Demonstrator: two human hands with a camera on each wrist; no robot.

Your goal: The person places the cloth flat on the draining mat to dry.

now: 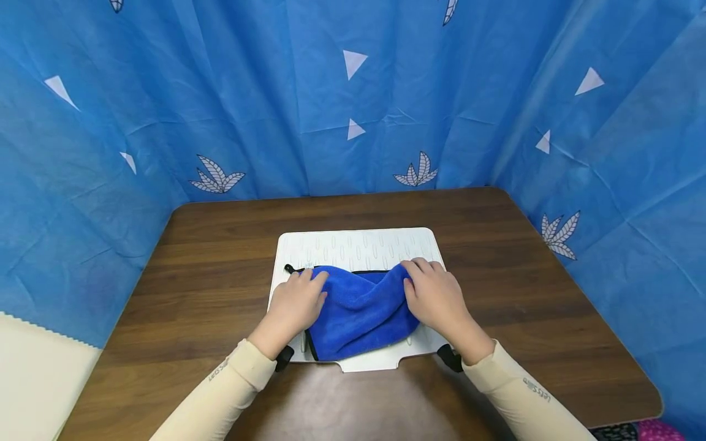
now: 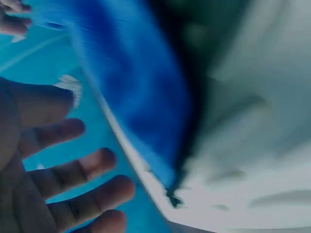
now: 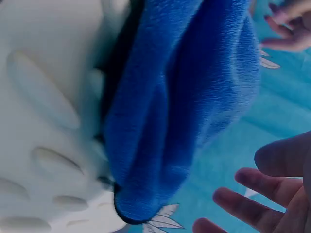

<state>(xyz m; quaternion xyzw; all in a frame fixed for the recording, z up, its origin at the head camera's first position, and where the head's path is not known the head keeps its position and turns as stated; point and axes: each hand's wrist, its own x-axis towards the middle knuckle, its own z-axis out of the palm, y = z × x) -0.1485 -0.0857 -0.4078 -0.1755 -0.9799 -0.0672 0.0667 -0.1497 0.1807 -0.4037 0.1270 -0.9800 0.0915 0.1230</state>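
Cream sleeves (image 1: 220, 389), left hand (image 1: 295, 301) and right hand (image 1: 438, 297), fingers (image 2: 95, 200) apart, flank one rumpled blue cloth (image 1: 361, 315), black-edged, on white board (image 1: 358, 244), wooden surface (image 1: 193, 294) beneath

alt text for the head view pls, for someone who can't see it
A person's left grip and right grip are at opposite ends of a rumpled blue cloth over a white board. The board is on a brown table, with a patterned blue curtain behind.
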